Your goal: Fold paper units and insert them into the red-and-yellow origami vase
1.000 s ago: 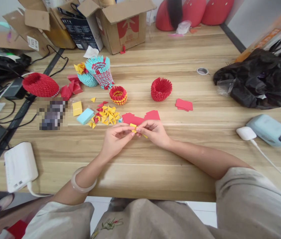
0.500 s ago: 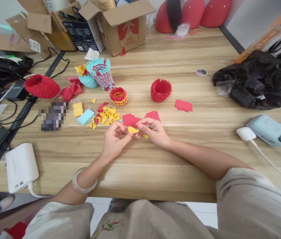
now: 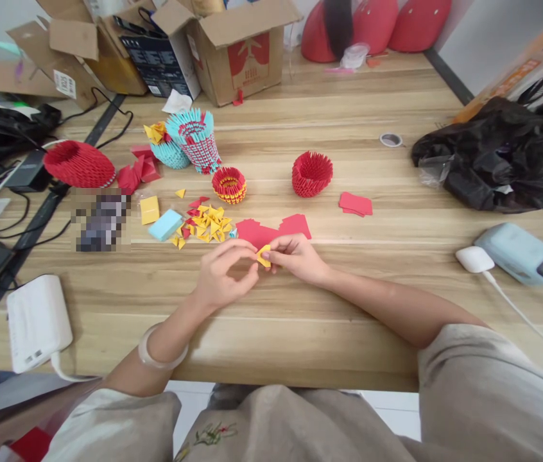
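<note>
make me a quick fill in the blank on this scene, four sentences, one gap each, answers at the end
The right hand holds a small paper piece coloured ____.
The pale bangle is on the person's ____ arm.
The black plastic bag lies toward the person's ____ side of the table.
The tall paper vase has a rim that is mostly light ____.

Missing words: yellow; left; right; blue.

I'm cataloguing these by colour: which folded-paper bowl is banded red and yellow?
The small bowl just behind the yellow folded pieces; the right-hand red bowl and far-left red bowl show no yellow bands.
</note>
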### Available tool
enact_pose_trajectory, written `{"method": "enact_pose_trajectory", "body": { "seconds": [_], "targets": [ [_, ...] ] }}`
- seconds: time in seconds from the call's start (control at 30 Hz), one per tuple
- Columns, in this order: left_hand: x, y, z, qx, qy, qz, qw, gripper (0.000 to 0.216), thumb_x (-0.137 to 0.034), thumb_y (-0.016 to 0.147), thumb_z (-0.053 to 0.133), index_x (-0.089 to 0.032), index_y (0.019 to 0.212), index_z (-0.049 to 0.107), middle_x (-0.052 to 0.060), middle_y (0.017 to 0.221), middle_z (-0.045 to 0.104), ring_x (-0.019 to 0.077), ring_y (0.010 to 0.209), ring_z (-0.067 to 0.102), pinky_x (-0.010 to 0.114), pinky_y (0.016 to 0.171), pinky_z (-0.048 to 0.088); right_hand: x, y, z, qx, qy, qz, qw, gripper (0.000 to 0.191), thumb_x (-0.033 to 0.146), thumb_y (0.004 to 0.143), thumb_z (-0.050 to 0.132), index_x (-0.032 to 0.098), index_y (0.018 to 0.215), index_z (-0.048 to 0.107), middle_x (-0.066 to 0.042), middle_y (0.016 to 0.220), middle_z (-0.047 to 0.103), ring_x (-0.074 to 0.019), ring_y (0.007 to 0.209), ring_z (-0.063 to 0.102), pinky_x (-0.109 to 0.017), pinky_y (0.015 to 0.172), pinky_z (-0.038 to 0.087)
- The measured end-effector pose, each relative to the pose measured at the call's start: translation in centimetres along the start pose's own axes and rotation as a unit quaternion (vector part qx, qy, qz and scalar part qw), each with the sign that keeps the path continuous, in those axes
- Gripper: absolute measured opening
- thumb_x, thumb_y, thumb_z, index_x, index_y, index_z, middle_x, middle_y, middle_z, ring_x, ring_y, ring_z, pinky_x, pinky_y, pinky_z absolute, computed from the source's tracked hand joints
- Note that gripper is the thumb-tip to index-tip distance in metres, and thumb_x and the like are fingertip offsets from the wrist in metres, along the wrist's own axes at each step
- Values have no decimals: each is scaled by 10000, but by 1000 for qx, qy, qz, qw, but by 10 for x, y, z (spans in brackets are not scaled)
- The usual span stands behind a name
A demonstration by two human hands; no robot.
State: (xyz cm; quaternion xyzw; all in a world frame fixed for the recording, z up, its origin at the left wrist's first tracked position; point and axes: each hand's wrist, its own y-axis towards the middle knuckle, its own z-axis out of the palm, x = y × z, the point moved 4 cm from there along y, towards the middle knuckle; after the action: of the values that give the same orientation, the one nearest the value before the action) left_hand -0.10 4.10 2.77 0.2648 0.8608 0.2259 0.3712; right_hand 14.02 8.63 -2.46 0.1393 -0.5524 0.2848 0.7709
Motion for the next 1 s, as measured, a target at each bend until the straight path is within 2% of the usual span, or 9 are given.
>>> {"method": "enact_pose_trajectory", "body": {
  "seconds": [0.07,0.13,0.23,0.37,0.47,0.53,0.7,0.83,1.0],
  "targets": [
    [6,-1,3,-4,-78,-98,992,13,-152,767,670,-164,766,667,48,784,705,146,715,656,255,674,536,-1,0,0,-3,-9,-2,1000,246,349,680,765,125,650,667,2,591,668,-61,485,558,-194,501,463],
    [11,-2,7,2,-133,-164,977,33,-174,773,676,-167,741,683,35,730,708,136,662,647,233,610,524,0,0,-2,-25,-13,-19,999,232,336,670,771,130,655,666,0,606,675,-64,502,565,-200,518,472],
    [14,-3,8,9,-145,-199,969,37,-194,765,688,-178,741,711,36,735,725,143,653,654,237,602,524,2,-1,-4,-63,-12,-55,996,202,308,653,785,140,680,675,6,614,678,-67,521,573,-204,537,485],
    [14,-4,9,25,-134,-188,973,65,-207,766,689,-194,799,743,47,807,746,161,706,678,264,672,542,3,-2,-5,-74,-10,-71,995,200,306,637,801,150,693,688,-1,629,691,-85,558,608,-214,559,505],
    [16,-4,8,10,-119,-190,974,73,-202,762,690,-193,807,747,49,821,748,163,719,683,273,695,548,3,-1,-6,-61,-10,-72,995,183,331,687,771,158,727,724,-10,674,710,-81,585,609,-219,593,509],
    [17,-5,7,-4,-114,-189,975,76,-190,756,690,-190,808,746,49,821,747,162,726,685,269,694,549,1,1,-6,-33,24,-44,998,188,348,701,763,164,729,739,-13,676,715,-81,581,605,-222,590,505],
    [12,-2,4,-14,-107,-134,985,85,-147,754,687,-182,807,743,50,817,746,145,721,687,254,708,551,-4,7,-4,21,134,48,990,209,321,591,842,165,693,746,-18,667,724,-95,598,633,-218,575,502],
    [7,0,3,-14,-89,-100,991,81,-130,751,680,-174,787,739,53,799,746,141,700,690,241,686,552,-4,7,-5,25,106,66,992,211,282,566,856,156,696,748,-19,637,718,-80,544,614,-196,525,459],
    [6,2,4,0,-85,-101,991,69,-137,746,673,-175,758,730,49,772,747,153,684,695,244,661,556,-5,8,-11,13,52,65,996,199,264,562,849,147,682,743,-19,606,708,-76,503,598,-190,489,417]
  ]
}}
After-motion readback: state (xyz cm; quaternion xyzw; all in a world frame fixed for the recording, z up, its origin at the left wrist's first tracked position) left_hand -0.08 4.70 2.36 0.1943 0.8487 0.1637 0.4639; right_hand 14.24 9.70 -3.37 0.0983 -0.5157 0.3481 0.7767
